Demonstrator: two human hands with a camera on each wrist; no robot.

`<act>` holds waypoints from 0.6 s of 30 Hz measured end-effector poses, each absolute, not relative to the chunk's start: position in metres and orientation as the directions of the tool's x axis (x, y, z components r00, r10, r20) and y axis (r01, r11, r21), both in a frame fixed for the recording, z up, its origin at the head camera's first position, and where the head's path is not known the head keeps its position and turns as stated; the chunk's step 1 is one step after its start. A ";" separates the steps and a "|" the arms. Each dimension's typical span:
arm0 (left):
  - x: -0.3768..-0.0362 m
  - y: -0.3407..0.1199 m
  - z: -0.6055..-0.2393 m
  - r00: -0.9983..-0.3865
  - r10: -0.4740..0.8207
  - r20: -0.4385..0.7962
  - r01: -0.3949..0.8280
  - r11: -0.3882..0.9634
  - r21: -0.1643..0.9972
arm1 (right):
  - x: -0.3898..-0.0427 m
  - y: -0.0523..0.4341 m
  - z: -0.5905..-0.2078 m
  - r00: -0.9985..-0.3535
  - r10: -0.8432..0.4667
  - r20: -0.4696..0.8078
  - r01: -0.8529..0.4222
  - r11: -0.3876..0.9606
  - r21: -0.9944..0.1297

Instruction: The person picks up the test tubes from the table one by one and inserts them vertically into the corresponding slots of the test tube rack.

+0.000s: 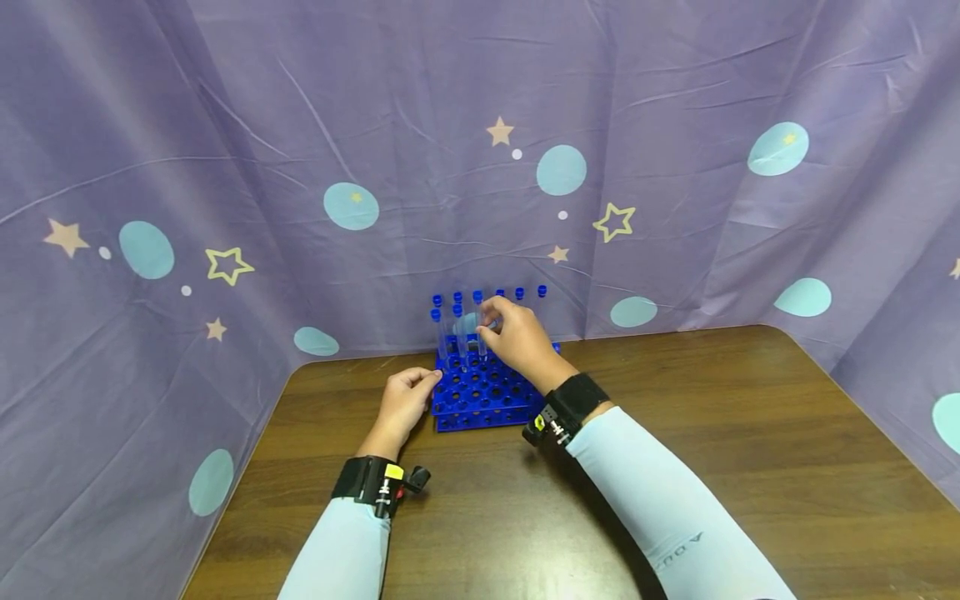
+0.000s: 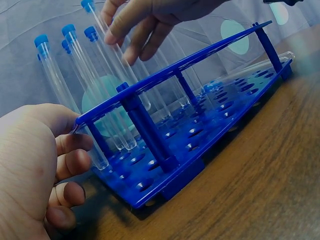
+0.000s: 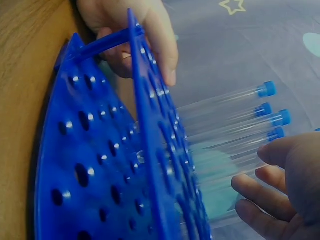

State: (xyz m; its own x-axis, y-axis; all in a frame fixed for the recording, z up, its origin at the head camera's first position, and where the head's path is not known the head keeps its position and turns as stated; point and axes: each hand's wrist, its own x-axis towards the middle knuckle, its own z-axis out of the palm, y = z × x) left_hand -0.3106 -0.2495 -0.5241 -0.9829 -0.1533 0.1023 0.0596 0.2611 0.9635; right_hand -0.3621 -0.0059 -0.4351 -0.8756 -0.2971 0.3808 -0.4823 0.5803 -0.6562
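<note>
A blue test tube rack (image 1: 487,396) with two perforated tiers stands on the table. At its left side, my left hand (image 1: 405,404) grips the upper tier's corner, thumb above and fingers curled below, as the left wrist view shows. My right hand (image 1: 521,337) is over the rack and pinches a clear blue-capped test tube (image 2: 101,22) between thumb and fingers. The tube's lower end reaches down among the holes. Two capped tubes (image 1: 461,342) stand in front at the left. Behind them runs a row of similar tubes (image 1: 519,293), partly hidden by my right hand.
A clear tube (image 2: 265,63) lies by the far right end of the rack in the left wrist view. The wooden table (image 1: 720,433) spreads around the rack. Close behind its back edge hangs a purple patterned curtain (image 1: 450,125).
</note>
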 end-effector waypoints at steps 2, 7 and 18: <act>-0.310 -0.249 -0.524 -0.983 -0.155 0.103 0.060 0.262 0.963 | -0.363 -0.007 -0.438 -0.878 -0.298 0.375 -0.478 0.586 -0.654; -0.311 -0.250 -0.525 -0.983 -0.153 0.101 0.057 0.271 0.961 | -0.364 -0.007 -0.445 -0.882 -0.300 0.363 -0.471 0.588 -0.658; -0.312 -0.250 -0.526 -0.982 -0.152 0.115 0.071 0.270 0.960 | -0.367 -0.006 -0.454 -0.874 -0.305 0.379 -0.486 0.583 -0.651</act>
